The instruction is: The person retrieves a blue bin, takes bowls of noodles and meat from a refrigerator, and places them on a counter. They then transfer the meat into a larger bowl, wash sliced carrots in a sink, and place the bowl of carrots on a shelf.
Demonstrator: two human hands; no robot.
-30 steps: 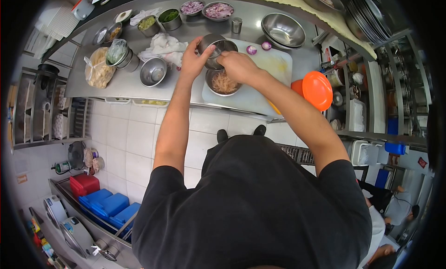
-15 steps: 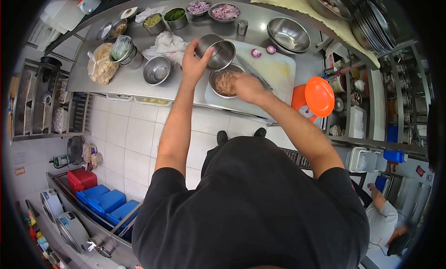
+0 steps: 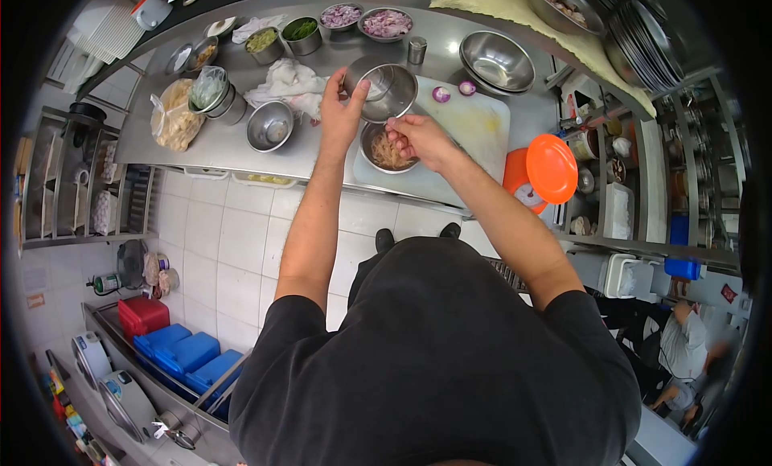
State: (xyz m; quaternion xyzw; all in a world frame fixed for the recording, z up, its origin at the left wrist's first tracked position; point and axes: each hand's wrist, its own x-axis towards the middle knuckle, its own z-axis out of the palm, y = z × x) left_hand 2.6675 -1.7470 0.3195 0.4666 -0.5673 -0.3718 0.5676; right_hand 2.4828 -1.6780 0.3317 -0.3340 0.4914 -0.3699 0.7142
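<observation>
My left hand [image 3: 344, 104] grips a steel container [image 3: 389, 93] by its left side, tilted so that its inside shows. Just below it, a steel bowl [image 3: 373, 150] of light brown shreds [image 3: 391, 151] rests at the left edge of the white cutting board [image 3: 482, 148]. Over that bowl's right side is my right hand [image 3: 420, 139], its thumb and forefinger pinched by the container's lower rim; what they hold is too small to name. Behind the hand, a knife is partly hidden on the board. Two cut purple onion pieces [image 3: 441, 94] lie near the board's top edge.
Left on the counter are an empty steel bowl [image 3: 270, 126], a white cloth [image 3: 288, 84] and a bag of pale food [image 3: 177, 116]. Bowls of chopped onion [image 3: 385, 24] stand behind. An orange scale [image 3: 527, 184] is right of the board. People [image 3: 683, 345] are at lower right.
My right hand has risen out of the bowl of shreds toward the container, fingers now pinched. The container has tilted, showing more of its inside. More of the people at lower right shows.
</observation>
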